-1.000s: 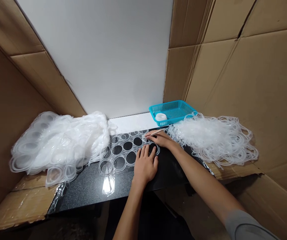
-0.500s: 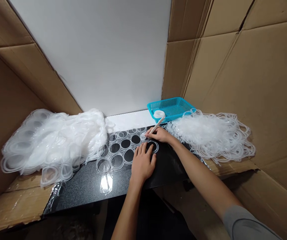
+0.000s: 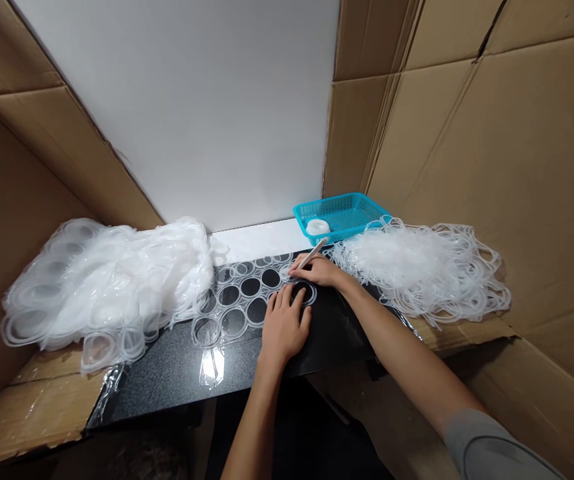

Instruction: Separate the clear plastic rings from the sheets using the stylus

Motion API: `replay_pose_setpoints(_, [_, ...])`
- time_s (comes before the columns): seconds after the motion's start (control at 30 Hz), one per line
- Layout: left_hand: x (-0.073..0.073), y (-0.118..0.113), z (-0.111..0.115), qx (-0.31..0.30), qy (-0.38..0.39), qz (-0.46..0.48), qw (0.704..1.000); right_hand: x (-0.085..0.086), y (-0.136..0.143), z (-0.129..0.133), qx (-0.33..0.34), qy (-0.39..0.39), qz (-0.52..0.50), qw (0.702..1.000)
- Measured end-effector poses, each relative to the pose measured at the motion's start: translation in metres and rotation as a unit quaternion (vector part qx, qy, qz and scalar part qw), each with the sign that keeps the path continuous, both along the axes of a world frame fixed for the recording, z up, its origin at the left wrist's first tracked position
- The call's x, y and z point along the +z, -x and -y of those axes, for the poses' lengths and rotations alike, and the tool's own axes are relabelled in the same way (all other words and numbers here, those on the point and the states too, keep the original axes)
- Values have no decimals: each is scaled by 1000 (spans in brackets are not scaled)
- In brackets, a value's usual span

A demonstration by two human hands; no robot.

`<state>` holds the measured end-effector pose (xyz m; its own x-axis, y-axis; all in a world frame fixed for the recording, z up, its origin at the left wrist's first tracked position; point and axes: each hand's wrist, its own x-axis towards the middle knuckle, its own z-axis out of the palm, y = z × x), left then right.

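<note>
A clear sheet of joined rings [image 3: 234,321] lies on the dark speckled tabletop, several of its circles showing black through the middle. My left hand [image 3: 287,323] rests flat on the sheet's right part, fingers spread. Just beyond it, my right hand [image 3: 319,270] is closed round a white pen-like stick [image 3: 313,253], which slants up to the right. The stick's lower tip is hidden by the fingers, over a ring near the sheet's right end. Whether the tip touches the sheet I cannot tell.
A blue plastic basket [image 3: 351,215] at the back holds a stack of white rings [image 3: 317,227]. To the left is a big heap of clear ring sheets [image 3: 131,273]; to the right, a tangled pile of cut ring strips [image 3: 421,267]. Cardboard walls [image 3: 491,167] stand on both sides.
My right hand and the stick have shifted very slightly at the same ring, the stick leaning a little lower. My left hand stays in place on the sheet.
</note>
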<state>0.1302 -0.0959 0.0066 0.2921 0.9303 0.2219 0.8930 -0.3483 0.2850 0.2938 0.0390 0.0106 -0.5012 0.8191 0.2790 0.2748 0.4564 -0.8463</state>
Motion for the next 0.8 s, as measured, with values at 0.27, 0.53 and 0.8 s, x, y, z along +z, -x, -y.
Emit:
replay_pose_setpoints(0.27, [6,-2,1,9,22,-3,1000,-5,5,-1,51,-137,28,989])
replay_pose_setpoints(0.53, [8,1,4,17,23,-27,999,0,12,-5,-59,-285,212,933])
replay_pose_setpoints(0.8, [4,2,4,21,9,-17,1000,33,58,-38,-148,-234,273,921])
